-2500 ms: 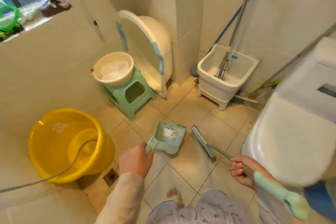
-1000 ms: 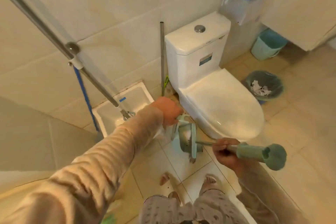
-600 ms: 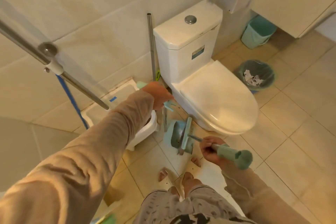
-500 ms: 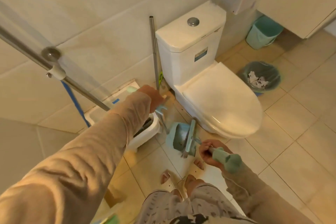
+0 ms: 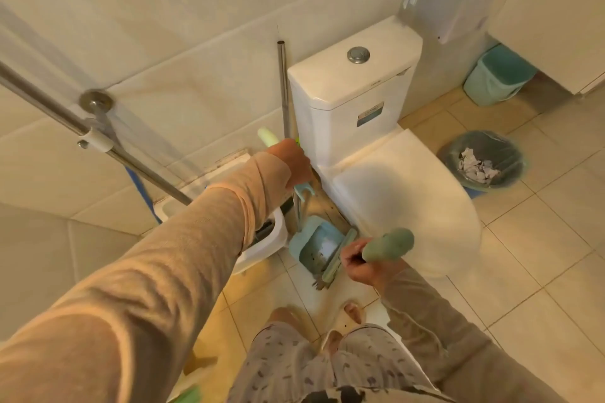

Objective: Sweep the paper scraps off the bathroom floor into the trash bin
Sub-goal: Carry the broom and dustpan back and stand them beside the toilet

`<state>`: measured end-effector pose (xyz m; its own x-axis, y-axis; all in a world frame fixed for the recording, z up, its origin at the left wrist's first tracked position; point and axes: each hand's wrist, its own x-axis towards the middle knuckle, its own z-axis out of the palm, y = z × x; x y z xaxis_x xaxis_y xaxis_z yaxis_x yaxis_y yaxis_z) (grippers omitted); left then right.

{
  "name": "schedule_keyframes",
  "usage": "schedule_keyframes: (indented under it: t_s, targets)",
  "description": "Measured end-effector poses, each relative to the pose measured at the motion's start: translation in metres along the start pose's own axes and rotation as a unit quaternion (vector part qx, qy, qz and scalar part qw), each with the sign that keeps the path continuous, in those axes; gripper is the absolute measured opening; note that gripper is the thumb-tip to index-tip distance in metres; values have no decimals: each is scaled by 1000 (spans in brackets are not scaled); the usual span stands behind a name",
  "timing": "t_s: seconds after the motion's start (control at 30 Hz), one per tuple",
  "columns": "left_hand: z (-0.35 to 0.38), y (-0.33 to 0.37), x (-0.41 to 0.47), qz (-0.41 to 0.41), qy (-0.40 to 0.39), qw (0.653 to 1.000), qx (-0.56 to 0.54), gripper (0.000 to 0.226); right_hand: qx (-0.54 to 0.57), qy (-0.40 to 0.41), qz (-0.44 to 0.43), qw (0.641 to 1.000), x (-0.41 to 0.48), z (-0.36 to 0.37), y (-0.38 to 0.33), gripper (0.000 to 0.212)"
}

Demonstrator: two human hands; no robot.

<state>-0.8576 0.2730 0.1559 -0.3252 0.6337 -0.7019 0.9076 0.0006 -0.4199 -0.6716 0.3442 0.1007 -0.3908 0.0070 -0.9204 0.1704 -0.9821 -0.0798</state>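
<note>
while a person stands on the tiled floor (image 5: 540, 239) by the toilet (image 5: 393, 199), each hand holds a sweeping tool.
the white toilet has its lid down. the trash bin (image 5: 515, 157), round with a dark bag, sits on the floor on the far side of the toilet, well apart from the hands, and white paper scraps (image 5: 476, 167) lie inside it. the green dustpan (image 5: 307, 239) stands on the floor between a white tub (image 5: 271, 239) and the toilet bowl, with one white scrap (image 5: 325, 245) in it. the broom (image 5: 339, 255) head lies across the dustpan's mouth. the left hand (image 5: 291, 163) has its fingers curled round the dustpan's tall handle. the right hand (image 5: 360, 263) has its fingers wrapped tight round the broom's green grip.
</note>
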Motion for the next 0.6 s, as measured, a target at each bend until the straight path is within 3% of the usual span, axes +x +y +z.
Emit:
schedule_keyframes:
  t_s: [0.03,0.13,0.27,0.33,0.37,0.43,0.47,0.53,0.57,0.6]
  targets:
    - [-4,-5,0,-3,5,1000,5,30,36,-10,1,999,2,4,-3,78]
    - [-12,-21,1,-13,9,1000,6,30,51,5,10,999,11,11,-5,43]
    - [-5,-33,9,0,24,999,40,29,28,32,38,998,19,14,-7,30]
    - [-1,-37,15,-10,38,999,-7,29,45,42,38,997,25,14,-4,22]
    - [0,-41,18,-9,42,999,-26,29,68,50,30,996,29,15,-2,24]
    - [4,-56,23,2,49,998,-36,31,91,71,3,993,39,20,2,52]
    - [7,-63,25,9,46,998,-30,31,108,60,4,992,37,25,3,53]
    - [15,-81,29,21,43,999,-21,29,109,47,3,993,31,41,5,27]
    - [20,-89,31,29,44,999,-9,28,92,45,-8,995,31,49,6,29]
    - [24,-97,34,39,46,998,7,28,73,42,-21,996,35,56,5,50]
